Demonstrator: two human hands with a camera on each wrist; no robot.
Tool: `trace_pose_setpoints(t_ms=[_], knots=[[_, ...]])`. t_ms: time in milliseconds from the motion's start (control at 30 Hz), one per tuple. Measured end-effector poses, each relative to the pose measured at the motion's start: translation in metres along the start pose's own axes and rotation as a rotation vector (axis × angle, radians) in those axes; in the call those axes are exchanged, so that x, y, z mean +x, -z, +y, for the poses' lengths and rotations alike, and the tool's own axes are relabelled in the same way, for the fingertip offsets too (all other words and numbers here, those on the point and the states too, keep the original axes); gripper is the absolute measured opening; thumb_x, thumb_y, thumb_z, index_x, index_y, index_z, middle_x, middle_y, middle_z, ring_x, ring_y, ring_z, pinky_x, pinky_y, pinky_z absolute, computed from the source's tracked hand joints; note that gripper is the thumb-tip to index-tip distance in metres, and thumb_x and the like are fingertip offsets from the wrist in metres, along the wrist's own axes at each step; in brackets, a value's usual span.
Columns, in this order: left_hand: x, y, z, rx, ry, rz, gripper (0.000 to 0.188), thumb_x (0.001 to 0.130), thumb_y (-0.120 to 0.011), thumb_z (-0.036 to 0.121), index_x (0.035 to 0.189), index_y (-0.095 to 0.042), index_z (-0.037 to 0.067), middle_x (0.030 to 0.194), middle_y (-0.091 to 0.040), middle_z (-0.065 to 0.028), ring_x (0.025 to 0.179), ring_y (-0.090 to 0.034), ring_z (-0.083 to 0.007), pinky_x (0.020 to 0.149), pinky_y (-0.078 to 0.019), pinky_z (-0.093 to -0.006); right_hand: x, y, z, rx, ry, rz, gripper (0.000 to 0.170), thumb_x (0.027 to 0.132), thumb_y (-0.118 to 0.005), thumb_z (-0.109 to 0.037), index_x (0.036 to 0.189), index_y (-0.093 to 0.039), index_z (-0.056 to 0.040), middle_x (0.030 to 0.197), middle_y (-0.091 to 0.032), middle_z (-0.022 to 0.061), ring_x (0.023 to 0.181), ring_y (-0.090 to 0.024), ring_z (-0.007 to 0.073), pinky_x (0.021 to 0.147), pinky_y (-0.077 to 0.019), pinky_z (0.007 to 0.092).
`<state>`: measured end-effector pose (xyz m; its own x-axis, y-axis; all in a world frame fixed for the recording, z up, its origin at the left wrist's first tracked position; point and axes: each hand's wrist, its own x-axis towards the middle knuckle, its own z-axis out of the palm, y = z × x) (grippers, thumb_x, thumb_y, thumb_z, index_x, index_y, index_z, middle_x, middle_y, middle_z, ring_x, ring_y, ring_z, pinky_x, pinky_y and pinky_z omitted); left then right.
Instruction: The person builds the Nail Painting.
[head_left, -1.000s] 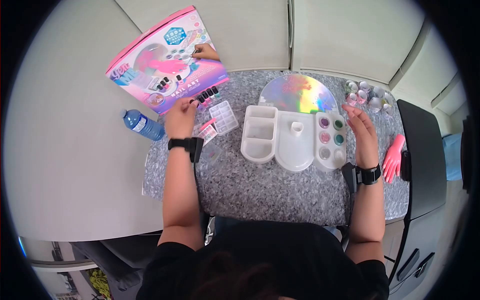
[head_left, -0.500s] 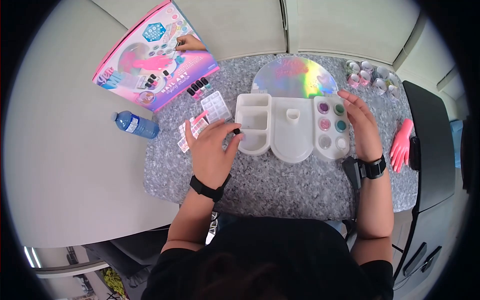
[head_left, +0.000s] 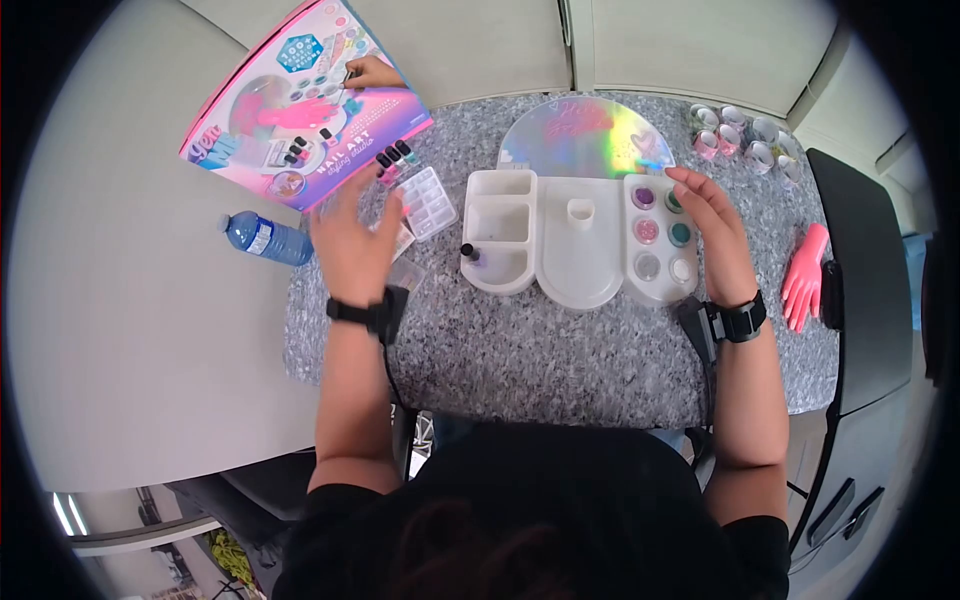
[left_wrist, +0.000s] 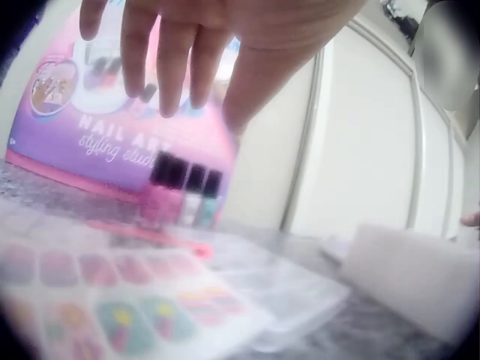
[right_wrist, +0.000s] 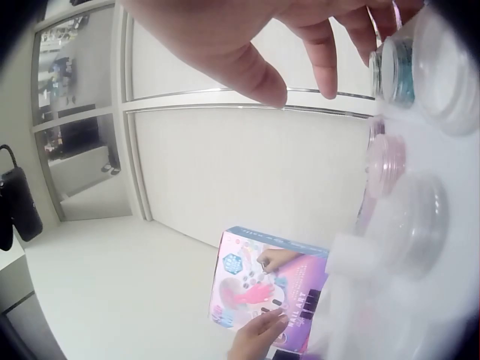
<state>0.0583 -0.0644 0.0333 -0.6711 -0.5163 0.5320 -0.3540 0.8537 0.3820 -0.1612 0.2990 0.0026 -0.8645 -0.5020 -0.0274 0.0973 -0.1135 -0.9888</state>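
Note:
My left hand (head_left: 355, 245) is empty, fingers spread, over the left side of the table. In the left wrist view its fingers (left_wrist: 172, 67) hang above several black-capped nail polish bottles (left_wrist: 195, 191) standing before the nail art box (left_wrist: 120, 142). One purple nail polish bottle (head_left: 470, 254) leans in the front left compartment of the white tray (head_left: 580, 285). My right hand (head_left: 722, 240) holds nothing; its fingers are relaxed at the tray's right edge, overlapping the green glitter pot (head_left: 674, 201). Several glitter pots (right_wrist: 387, 161) show beside that hand in the right wrist view.
Near my left hand lie a clear compartment box (head_left: 430, 203) and sticker sheets (left_wrist: 142, 300). A blue water bottle (head_left: 265, 240) stands further left. A holographic panel (head_left: 580, 135) rises behind the tray. To the right are small round containers (head_left: 735, 140) and a pink model hand (head_left: 805, 280).
My left hand took a nail polish bottle from the group, carried it to the tray's front left compartment, released it and returned left. My right hand stayed beside the tray.

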Motion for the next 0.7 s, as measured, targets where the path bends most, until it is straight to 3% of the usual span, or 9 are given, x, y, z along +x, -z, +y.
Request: trace_pose_setpoints(t_ms=[133,233,300,400,467,533,567,633,700], knots=[[0.037,-0.025,-0.041,0.293,0.183,-0.025,0.047,0.093,-0.079,0.046,0.132,-0.075,0.02,0.134,-0.078,-0.0066,0.129,-0.07,-0.0292,0.125,-0.0308,-0.0583,0.003,0.002,0.003,-0.012,0.013,-0.011,0.035,0.107,-0.067,-0.024,0.137,-0.067,-0.0051,0.114,-0.072,0.0023,0.101,-0.066,0.0097,0.089,-0.0532,0.027],[0.052,-0.04,-0.065,0.307,0.288,-0.114,0.043,0.094,-0.078,0.047,0.128,-0.077,0.021,0.131,-0.079,-0.006,0.127,-0.071,-0.0297,0.122,-0.0348,-0.0557,0.005,0.004,0.008,0.032,-0.041,-0.02,0.035,0.109,-0.066,-0.024,0.137,-0.068,-0.0029,0.121,-0.072,0.0012,0.113,-0.063,0.0104,0.103,-0.0476,0.0275],[0.055,-0.045,-0.073,0.266,0.327,-0.165,0.041,0.095,-0.077,0.046,0.126,-0.078,0.02,0.129,-0.08,-0.0061,0.125,-0.072,-0.0301,0.121,-0.036,-0.0548,0.008,0.006,0.012,0.025,-0.027,0.0,0.033,0.107,-0.067,-0.023,0.135,-0.067,-0.0054,0.113,-0.072,0.0023,0.098,-0.067,0.0095,0.086,-0.054,0.0263],[0.048,-0.029,-0.049,0.257,0.363,-0.154,0.036,0.096,-0.078,0.043,0.119,-0.081,0.016,0.125,-0.081,-0.0082,0.121,-0.074,-0.031,0.115,-0.0437,-0.0547,0.01,0.007,0.015,0.032,-0.046,-0.006,0.033,0.107,-0.067,-0.023,0.135,-0.067,-0.0052,0.112,-0.072,0.0028,0.098,-0.067,0.0097,0.086,-0.0543,0.0265],[0.035,-0.014,-0.027,-0.104,0.226,0.008,0.028,0.095,-0.082,0.034,0.111,-0.081,0.011,0.122,-0.082,-0.0105,0.12,-0.074,-0.0323,0.107,-0.0507,-0.0523,0.009,0.006,0.013,0.04,-0.052,-0.01,0.034,0.107,-0.067,-0.023,0.136,-0.066,-0.0051,0.112,-0.072,0.0031,0.098,-0.067,0.0098,0.086,-0.0544,0.0265],[0.021,0.001,0.009,-0.338,0.03,0.044,0.024,0.089,-0.087,0.023,0.107,-0.08,0.008,0.121,-0.082,-0.0112,0.123,-0.073,-0.0336,0.105,-0.0551,-0.0494,0.007,0.004,0.011,0.047,-0.061,-0.015,0.034,0.107,-0.067,-0.023,0.136,-0.066,-0.0049,0.112,-0.072,0.0034,0.098,-0.068,0.0099,0.086,-0.0545,0.0266],[0.012,0.006,0.021,-0.339,0.033,0.043,0.024,0.089,-0.087,0.023,0.107,-0.08,0.008,0.121,-0.082,-0.0112,0.123,-0.073,-0.0336,0.105,-0.0551,-0.0494,0.006,0.003,0.01,0.046,-0.065,-0.014,0.035,0.107,-0.067,-0.023,0.137,-0.065,-0.0048,0.113,-0.072,0.0037,0.098,-0.068,0.01,0.086,-0.0545,0.0265],[-0.001,0.013,0.041,-0.511,-0.231,-0.125,0.023,0.084,-0.091,0.017,0.103,-0.08,0.011,0.12,-0.082,-0.007,0.129,-0.071,-0.0328,0.118,-0.0462,-0.0537,0.005,0.002,0.008,0.046,-0.067,-0.015,0.035,0.107,-0.067,-0.024,0.137,-0.065,-0.0047,0.113,-0.072,0.0039,0.098,-0.068,0.01,0.086,-0.0545,0.0264],[-0.011,0.018,0.057,-0.404,-0.325,-0.197,0.022,0.082,-0.09,0.014,0.102,-0.08,0.012,0.12,-0.082,-0.0054,0.132,-0.07,-0.0325,0.122,-0.0397,-0.0573,0.005,0.002,0.008,0.049,-0.069,-0.024,0.036,0.107,-0.067,-0.024,0.137,-0.065,-0.0047,0.113,-0.073,0.0041,0.098,-0.068,0.0102,0.086,-0.0545,0.0263]])
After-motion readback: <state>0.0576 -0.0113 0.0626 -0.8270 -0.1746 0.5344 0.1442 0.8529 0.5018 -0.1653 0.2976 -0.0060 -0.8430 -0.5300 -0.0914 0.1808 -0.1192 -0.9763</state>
